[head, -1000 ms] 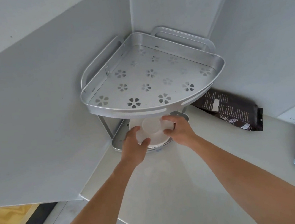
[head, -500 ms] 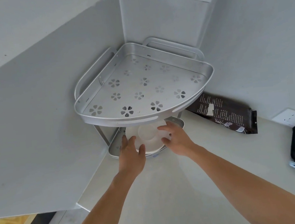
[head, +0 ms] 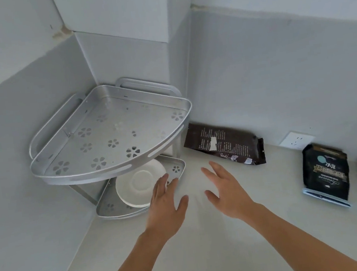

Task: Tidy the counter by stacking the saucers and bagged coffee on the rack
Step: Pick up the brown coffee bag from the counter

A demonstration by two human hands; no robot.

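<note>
Broadly, a pale worktop (head: 232,252) fills the lower part of the view and runs into a corner of grey walls. In that corner stands a silver two-tier rack (head: 110,134), wedge-shaped, its trays pierced with flower cut-outs. The upper tier carries nothing. On the lower tier lies a short stack of white saucers (head: 139,188), nested flat, its near edge reaching the tray's front rim.

Just right of the rack, a long dark brown coffee bag (head: 226,144) lies flat on the worktop with its far end near the rack's upright. Well apart from it, farther right, a second black coffee bag (head: 325,170) stands upright near a white wall socket (head: 296,140).

Both bare forearms reach in from below. The left hand (head: 165,202) is spread, palm down, fingers loosely extended; its fingertips lie over the front rim of the lower tier beside the saucers, and its grip has hold of nothing. The right hand (head: 226,188) hangs above bare worktop between rack and brown bag, fingers splayed wide, its grip likewise empty.
</note>
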